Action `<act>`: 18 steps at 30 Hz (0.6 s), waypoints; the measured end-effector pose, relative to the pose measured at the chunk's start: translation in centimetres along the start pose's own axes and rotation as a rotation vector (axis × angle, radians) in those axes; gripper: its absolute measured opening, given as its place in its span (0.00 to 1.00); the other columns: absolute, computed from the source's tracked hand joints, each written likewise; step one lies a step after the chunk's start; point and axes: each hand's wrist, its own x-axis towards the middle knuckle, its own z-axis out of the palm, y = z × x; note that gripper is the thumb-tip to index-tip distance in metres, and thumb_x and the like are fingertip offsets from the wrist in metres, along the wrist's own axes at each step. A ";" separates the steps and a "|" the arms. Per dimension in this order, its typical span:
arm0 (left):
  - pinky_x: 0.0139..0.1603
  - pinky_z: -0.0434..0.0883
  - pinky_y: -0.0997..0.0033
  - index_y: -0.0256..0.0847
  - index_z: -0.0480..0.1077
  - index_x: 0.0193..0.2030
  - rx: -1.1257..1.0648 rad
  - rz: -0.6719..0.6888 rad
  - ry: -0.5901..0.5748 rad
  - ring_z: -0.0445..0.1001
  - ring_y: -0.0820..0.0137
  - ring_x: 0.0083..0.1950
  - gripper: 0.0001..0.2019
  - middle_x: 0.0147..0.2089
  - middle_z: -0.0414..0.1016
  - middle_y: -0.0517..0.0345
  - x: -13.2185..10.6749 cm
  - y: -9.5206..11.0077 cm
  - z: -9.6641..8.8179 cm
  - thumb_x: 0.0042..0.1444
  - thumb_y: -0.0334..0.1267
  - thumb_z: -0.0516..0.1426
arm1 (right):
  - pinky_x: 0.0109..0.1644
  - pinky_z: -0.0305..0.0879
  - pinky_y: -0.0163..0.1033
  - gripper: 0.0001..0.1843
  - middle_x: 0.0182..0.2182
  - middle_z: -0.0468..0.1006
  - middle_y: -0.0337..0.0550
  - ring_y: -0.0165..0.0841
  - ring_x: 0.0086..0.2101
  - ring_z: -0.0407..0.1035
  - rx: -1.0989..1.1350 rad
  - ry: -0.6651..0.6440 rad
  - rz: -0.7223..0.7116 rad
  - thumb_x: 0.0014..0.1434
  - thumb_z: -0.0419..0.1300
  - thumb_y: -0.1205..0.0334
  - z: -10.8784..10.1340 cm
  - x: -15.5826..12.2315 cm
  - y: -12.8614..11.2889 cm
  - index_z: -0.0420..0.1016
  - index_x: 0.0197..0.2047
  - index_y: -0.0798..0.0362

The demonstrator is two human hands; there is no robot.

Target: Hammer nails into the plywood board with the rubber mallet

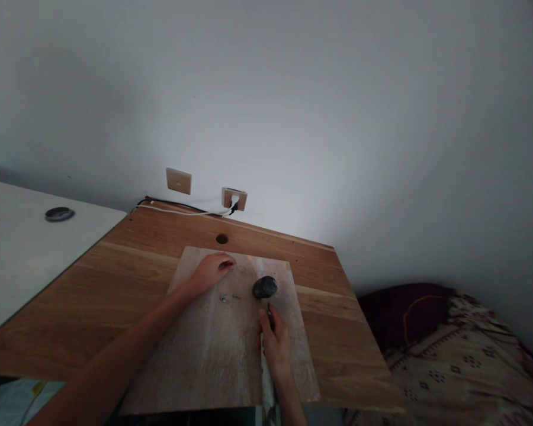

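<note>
On a worn, pale wooden board, my right hand is closed around the light handle of a mallet. The mallet's black, cylinder-shaped head is just beyond my fingers, over the right part of the board. My left hand rests near the board's far left corner, its fingers curled together. Whatever the left fingertips may hold is too small to make out. Small shiny bits lie on the board between the left hand and the mallet head.
The board lies on a wooden desk with a round cable hole. White and black cables run along the wall to a socket. A white table adjoins on the left. Patterned bedding is at right.
</note>
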 end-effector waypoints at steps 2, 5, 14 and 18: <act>0.55 0.73 0.63 0.40 0.82 0.43 -0.003 0.008 0.003 0.81 0.62 0.48 0.08 0.44 0.84 0.51 0.0 -0.1 0.1 0.61 0.31 0.61 | 0.20 0.57 0.37 0.31 0.20 0.70 0.35 0.31 0.18 0.63 0.005 -0.001 0.003 0.63 0.56 0.28 0.0 0.0 0.0 0.75 0.34 0.51; 0.55 0.73 0.64 0.41 0.82 0.44 0.012 0.032 -0.001 0.80 0.63 0.48 0.08 0.45 0.84 0.51 -0.1 -0.4 0.2 0.62 0.31 0.60 | 0.20 0.57 0.36 0.31 0.20 0.71 0.36 0.31 0.18 0.64 0.014 -0.002 0.010 0.62 0.56 0.29 0.1 0.0 -0.1 0.74 0.34 0.51; 0.57 0.73 0.62 0.42 0.81 0.47 0.157 0.072 -0.048 0.79 0.61 0.51 0.12 0.47 0.83 0.50 -0.7 0.1 0.2 0.63 0.28 0.58 | 0.19 0.58 0.37 0.35 0.18 0.69 0.35 0.32 0.15 0.64 0.029 -0.023 0.027 0.61 0.54 0.26 0.5 0.1 -0.5 0.76 0.38 0.53; 0.56 0.74 0.62 0.41 0.79 0.50 0.137 0.009 -0.016 0.80 0.62 0.50 0.13 0.48 0.83 0.49 -0.9 0.2 0.1 0.61 0.27 0.58 | 0.20 0.59 0.38 0.38 0.18 0.70 0.36 0.34 0.16 0.65 0.012 0.015 0.004 0.60 0.54 0.24 0.6 0.2 0.0 0.79 0.44 0.53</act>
